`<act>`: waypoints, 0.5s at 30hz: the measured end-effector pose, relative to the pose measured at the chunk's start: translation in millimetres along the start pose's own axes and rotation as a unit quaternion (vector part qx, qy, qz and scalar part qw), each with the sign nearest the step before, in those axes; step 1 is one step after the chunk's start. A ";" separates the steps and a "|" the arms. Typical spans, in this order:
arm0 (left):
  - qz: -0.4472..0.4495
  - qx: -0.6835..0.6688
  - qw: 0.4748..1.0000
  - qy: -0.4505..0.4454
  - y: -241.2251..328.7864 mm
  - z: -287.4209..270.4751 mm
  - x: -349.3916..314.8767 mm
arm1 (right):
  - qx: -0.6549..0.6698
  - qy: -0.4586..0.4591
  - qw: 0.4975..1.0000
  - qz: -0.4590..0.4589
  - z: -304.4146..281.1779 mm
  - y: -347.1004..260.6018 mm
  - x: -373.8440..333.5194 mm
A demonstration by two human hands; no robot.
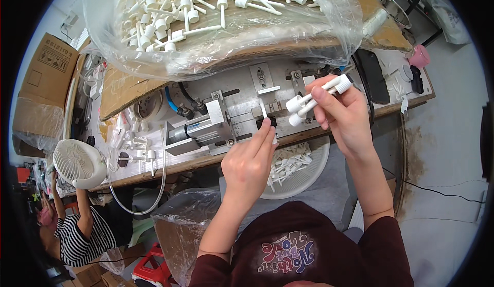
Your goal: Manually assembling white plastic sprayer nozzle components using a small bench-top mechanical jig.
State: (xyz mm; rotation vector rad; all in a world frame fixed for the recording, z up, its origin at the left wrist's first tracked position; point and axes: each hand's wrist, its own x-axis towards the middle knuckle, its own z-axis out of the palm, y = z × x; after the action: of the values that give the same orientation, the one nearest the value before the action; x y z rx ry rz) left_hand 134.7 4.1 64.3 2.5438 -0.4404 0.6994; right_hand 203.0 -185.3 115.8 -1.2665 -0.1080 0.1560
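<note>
My left hand [248, 164] reaches into a metal fixture [243, 113], its fingertips closed together on a white plastic capped stick [264, 109] lying in the fixture's middle. The thumb is mostly hidden, and so is part of that stick. To the right and a little above the bench edge, my right hand [342, 107] is closed round a few loose white capped sticks [320, 95]. Their ribbed round caps point both ways out of the grip. A silver pneumatic cylinder [194, 131] is mounted left of my left fingertips.
A clear plastic bag [216, 55] heaped with capped sticks lies on cardboard at the back. Below the bench edge stands a white basket [301, 176] with more pieces. A white fan [80, 163], a black phone [372, 76] and a pink cup [419, 56] are around. Another person [85, 230] works at far left.
</note>
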 end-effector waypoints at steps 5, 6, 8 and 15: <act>0.009 0.014 0.999 -0.028 -0.6 -3.7 13.1 | 0.013 0.013 0.998 0.052 3.1 -2.3 -9.2; 0.004 0.012 0.999 -0.029 -0.8 -3.2 12.1 | 0.014 0.004 0.998 0.065 2.1 -1.1 -9.7; -0.007 0.008 0.999 -0.030 -0.9 -2.3 11.0 | 0.014 -0.015 0.996 0.089 -0.4 0.6 -10.0; -0.023 -0.049 0.998 -0.037 1.8 -10.5 12.3 | -0.032 -0.014 0.994 0.105 -0.4 2.9 -10.6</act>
State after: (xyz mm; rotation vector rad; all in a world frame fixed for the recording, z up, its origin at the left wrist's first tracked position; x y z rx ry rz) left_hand 139.9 5.8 79.7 2.4856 -0.4296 0.5536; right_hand 192.4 -186.7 112.9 -1.3382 -0.0037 0.3543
